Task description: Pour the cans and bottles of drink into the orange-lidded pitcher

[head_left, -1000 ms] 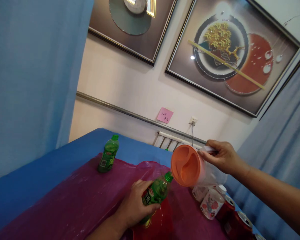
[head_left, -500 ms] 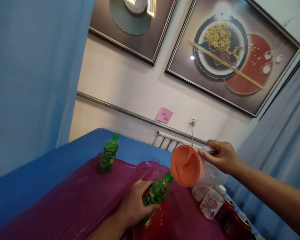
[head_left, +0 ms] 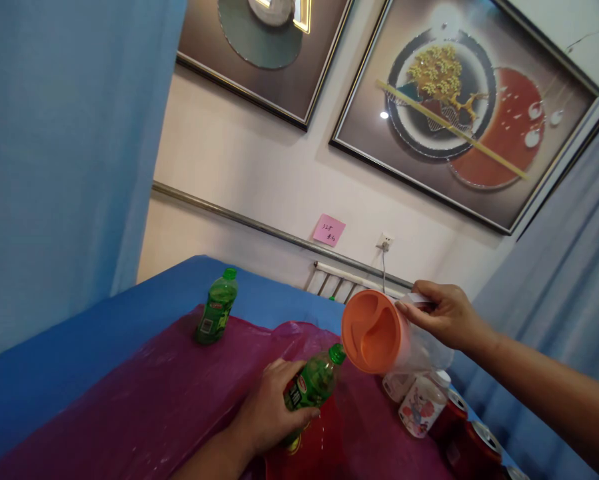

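Note:
My left hand (head_left: 272, 407) is wrapped round a green plastic bottle (head_left: 312, 387) with a green cap, low in the middle of the head view. To its right, my right hand (head_left: 442, 313) grips the white handle of a clear pitcher (head_left: 419, 350). The pitcher is tipped on its side in the air, its orange lid (head_left: 372, 331) facing me and close beside the bottle's cap. A second green bottle (head_left: 218, 308) stands upright further back on the left. Beneath my left hand lies a red sheet or packet (head_left: 324, 447), partly hidden.
Purple plastic film (head_left: 144, 400) covers much of the blue table (head_left: 179, 287). On the right stand a clear bottle with a printed label (head_left: 422, 407) and several dark red cans (head_left: 474, 450). Blue curtains (head_left: 74, 153) hang at both sides, and a metal rail (head_left: 239, 220) crosses the wall.

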`<action>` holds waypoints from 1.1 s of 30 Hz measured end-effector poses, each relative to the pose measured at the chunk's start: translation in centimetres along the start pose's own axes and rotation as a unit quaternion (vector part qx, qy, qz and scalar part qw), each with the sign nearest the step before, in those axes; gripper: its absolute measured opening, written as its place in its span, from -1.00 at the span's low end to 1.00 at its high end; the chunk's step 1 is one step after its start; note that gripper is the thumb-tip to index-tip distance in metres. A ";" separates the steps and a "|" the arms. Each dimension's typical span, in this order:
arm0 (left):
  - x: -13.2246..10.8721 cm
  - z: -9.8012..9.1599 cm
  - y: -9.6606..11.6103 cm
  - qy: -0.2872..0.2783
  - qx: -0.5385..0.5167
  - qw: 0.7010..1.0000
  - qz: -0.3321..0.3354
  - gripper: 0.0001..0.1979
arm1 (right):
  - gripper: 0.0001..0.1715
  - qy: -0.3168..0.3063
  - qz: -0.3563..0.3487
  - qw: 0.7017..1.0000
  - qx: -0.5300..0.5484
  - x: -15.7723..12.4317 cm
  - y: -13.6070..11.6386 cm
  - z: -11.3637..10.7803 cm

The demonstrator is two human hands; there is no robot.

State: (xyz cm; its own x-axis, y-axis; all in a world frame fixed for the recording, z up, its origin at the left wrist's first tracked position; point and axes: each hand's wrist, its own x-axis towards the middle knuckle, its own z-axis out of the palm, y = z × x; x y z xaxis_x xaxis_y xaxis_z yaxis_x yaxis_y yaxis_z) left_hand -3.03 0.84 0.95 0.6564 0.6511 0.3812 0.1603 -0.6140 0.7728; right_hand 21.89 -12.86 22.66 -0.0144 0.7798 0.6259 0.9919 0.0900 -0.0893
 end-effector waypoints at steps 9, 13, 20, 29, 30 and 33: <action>0.0 -0.1 -0.2 -0.006 0.002 1.000 0.000 -0.39 | -0.45 0.007 -0.008 1.000 -0.003 -0.1 0.0 -0.1; 0.0 -0.1 -0.2 -0.008 0.003 1.000 0.002 -0.39 | -0.44 0.004 -0.008 1.000 0.000 -0.1 0.1 -0.1; 0.1 -0.1 -0.2 -0.007 0.005 1.000 0.006 -0.39 | -0.44 0.005 -0.009 1.000 -0.005 -0.2 0.0 -0.3; 0.0 -0.1 0.0 -0.005 0.002 1.000 -0.001 -0.40 | -0.45 0.002 -0.010 1.000 -0.006 -0.4 -0.1 -0.4; 0.0 -0.1 0.0 -0.004 0.001 1.000 0.000 -0.41 | -0.45 0.001 -0.010 1.000 -0.005 -0.4 -0.1 -0.4; 0.0 -0.2 0.1 -0.005 -0.001 1.000 0.005 -0.41 | -0.45 0.003 -0.010 1.000 -0.004 -0.4 -0.1 -0.4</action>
State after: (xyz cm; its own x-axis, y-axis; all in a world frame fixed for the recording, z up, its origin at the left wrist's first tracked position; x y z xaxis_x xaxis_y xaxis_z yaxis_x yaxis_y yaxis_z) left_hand -3.12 0.87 1.11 0.6648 0.6409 0.3837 0.1526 -0.6193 0.7702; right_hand 21.82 -13.45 22.70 -0.0335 0.7747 0.6314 0.9924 0.1004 -0.0706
